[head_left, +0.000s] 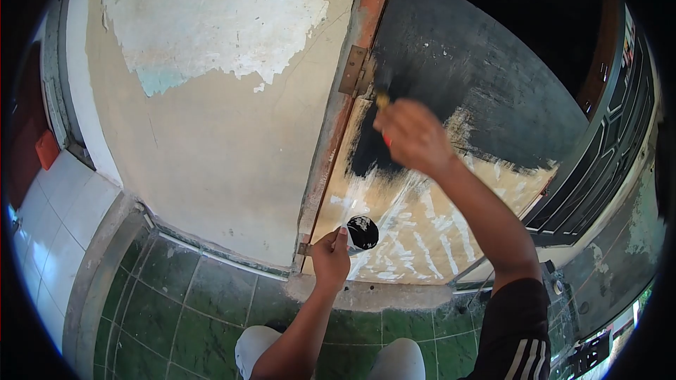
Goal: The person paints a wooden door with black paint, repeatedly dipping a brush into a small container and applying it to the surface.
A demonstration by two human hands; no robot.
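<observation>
A paintbrush (382, 98) is in my right hand (415, 137), its bristles blurred against the door near the upper hinge. My left hand (332, 259) grips a small cup of black paint (363, 233) by its rim, low in front of the door. The door panel (486, 91) is dark across its upper part, with fresh black on its left side. Bare tan wood with white streaks (422, 239) shows on the lower part.
A wall with peeling paint (211, 141) stands left of the rusty door frame (331, 148). Green floor tiles (218, 288) lie below, around my knees. A metal grille (605, 148) is at right, and a red object (47, 150) rests at far left.
</observation>
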